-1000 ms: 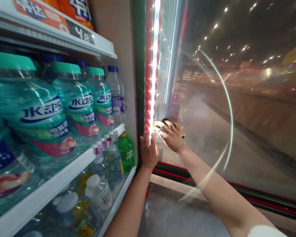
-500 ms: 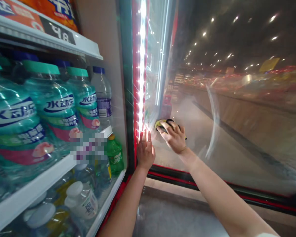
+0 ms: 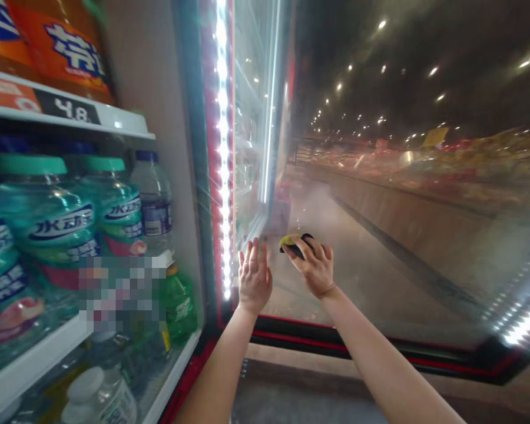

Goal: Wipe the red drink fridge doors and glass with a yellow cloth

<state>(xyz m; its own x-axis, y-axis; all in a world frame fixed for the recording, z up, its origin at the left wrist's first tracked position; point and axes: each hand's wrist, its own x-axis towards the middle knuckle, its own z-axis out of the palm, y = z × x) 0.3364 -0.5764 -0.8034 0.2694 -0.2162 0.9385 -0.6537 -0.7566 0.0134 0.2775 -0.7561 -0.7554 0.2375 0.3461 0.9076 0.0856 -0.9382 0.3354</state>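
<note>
My right hand (image 3: 315, 265) grips a yellow-and-black pad (image 3: 291, 241), its fingers curled over the top, against the glass door (image 3: 380, 282) of a drinks fridge. The pad's exact kind is partly hidden by my fingers. To its left, my left hand (image 3: 254, 280) lies flat with fingers stretched upward near the lower left corner of the glass. It holds nothing. A bright LED strip (image 3: 224, 147) runs up the frame just left of that hand. The black door frame with red trim (image 3: 309, 335) passes below both hands.
Left of the hands, fridge shelves (image 3: 39, 365) hold teal-capped bottles (image 3: 57, 206), a green bottle (image 3: 179, 303) and a white-capped bottle (image 3: 99, 394). Orange drink bottles (image 3: 66, 47) stand above. Through the glass, a long display counter (image 3: 401, 218) appears blurred.
The view has swung so that shelves and door sit further left and lower. My left hand has shifted right, away from the LED strip. The pad stays in my right hand.
</note>
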